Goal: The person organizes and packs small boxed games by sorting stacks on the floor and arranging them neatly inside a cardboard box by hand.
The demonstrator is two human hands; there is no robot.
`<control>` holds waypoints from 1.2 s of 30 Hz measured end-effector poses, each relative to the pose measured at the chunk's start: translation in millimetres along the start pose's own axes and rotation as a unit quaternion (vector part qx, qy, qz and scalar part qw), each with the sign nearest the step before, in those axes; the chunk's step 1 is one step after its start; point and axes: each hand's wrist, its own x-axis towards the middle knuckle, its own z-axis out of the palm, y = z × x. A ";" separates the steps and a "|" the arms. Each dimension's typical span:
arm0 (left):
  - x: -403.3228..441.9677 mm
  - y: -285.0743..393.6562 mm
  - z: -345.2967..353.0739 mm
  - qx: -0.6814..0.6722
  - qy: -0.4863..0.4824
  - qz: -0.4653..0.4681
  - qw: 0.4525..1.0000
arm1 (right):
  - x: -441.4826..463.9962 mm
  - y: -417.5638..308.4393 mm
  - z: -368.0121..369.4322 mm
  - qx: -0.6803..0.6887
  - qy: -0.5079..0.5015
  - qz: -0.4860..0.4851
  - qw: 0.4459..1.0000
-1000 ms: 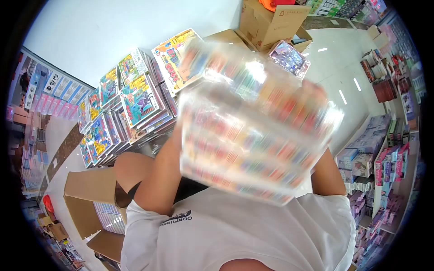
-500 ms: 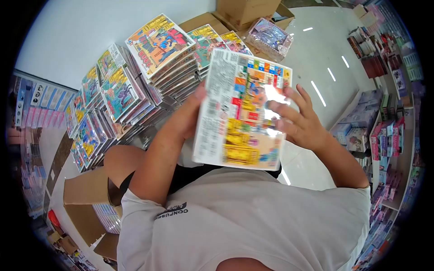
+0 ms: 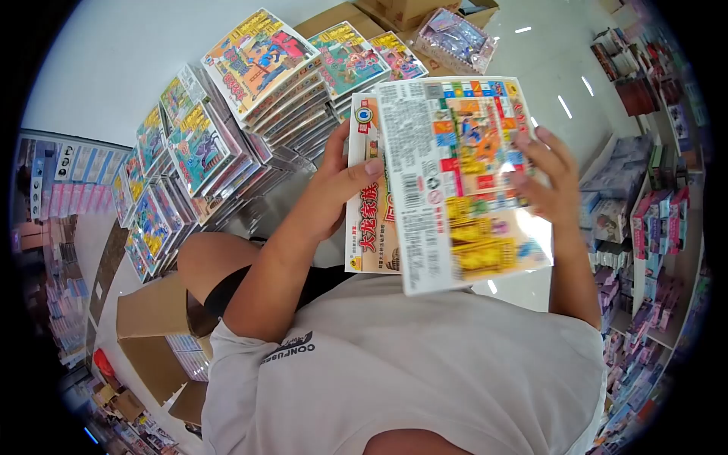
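Two flat board game boxes are in front of my chest, one partly over the other. My left hand [image 3: 343, 178] grips the left edge of the lower board game box [image 3: 367, 235], thumb on its printed face and fingers behind. The upper board game box [image 3: 425, 250] shows its back, with small print, a barcode and a coloured board picture. It lies shifted right, baring a strip of the lower one. My right hand [image 3: 552, 178] is at the right edge of the upper box, fingers over its face; the thumb is hidden.
Stacks of similar game boxes [image 3: 262, 64] stand at the upper left by a white wall. A clear-wrapped box [image 3: 455, 42] rests near cartons [image 3: 394, 11] at the top. An open carton [image 3: 152, 311] with packed boxes is at lower left. Stocked shelves [image 3: 656, 227] line the right.
The upper box has slid to the right with my right hand, uncovering the lower box's face. My left thumb now shows on the lower box.
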 end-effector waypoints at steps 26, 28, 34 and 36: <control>-40.0 23.6 60.6 0.059 -0.120 0.033 0.990 | -10.7 -54.6 28.5 0.638 -0.077 0.553 0.530; -14.6 31.2 75.3 0.133 -0.127 0.103 0.978 | -27.7 -32.9 26.5 0.644 0.019 0.553 0.528; 141.4 23.1 98.3 0.263 -0.092 0.193 0.941 | -12.4 106.0 33.8 0.672 0.176 0.406 0.593; 204.1 8.7 95.6 0.254 -0.090 0.259 0.927 | 15.3 160.0 50.3 0.659 0.204 0.428 0.584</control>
